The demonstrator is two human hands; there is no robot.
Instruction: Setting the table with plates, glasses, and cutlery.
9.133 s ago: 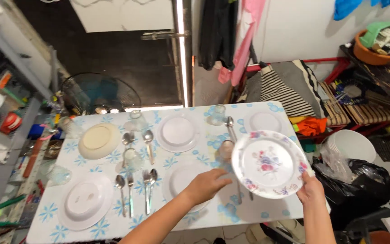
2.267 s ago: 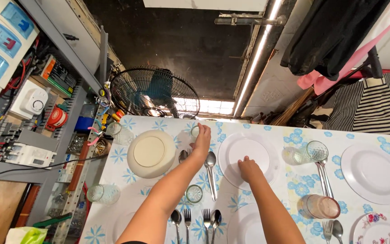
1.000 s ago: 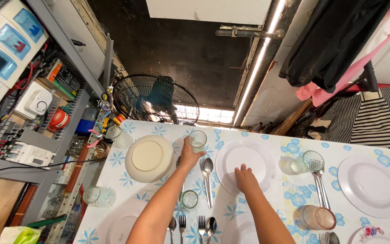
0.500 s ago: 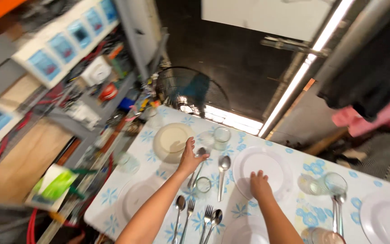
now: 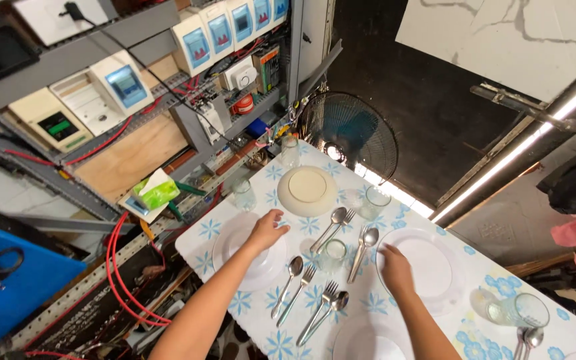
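Observation:
My left hand (image 5: 268, 229) rests with spread fingers on a white plate (image 5: 233, 252) at the table's near left corner. My right hand (image 5: 395, 267) lies flat on the near edge of another white plate (image 5: 435, 267) further right. Between the two plates lie spoons and forks (image 5: 331, 230) and a small clear glass (image 5: 333, 253). A cream plate (image 5: 307, 190) sits beyond my left hand, with a glass (image 5: 373, 200) to its right. Neither hand holds anything.
The table has a white cloth with blue flowers (image 5: 281, 343). More cutlery (image 5: 321, 307), a third white plate (image 5: 368, 343) and glasses (image 5: 511, 310) lie nearer me. A floor fan (image 5: 348, 130) stands behind the table. Shelves of electrical boxes and red cables (image 5: 128, 233) run along the left.
My left hand has moved from the cutlery near the cream plate down onto the near-left white plate. The view has swung left and tilted. My right hand stays on its plate.

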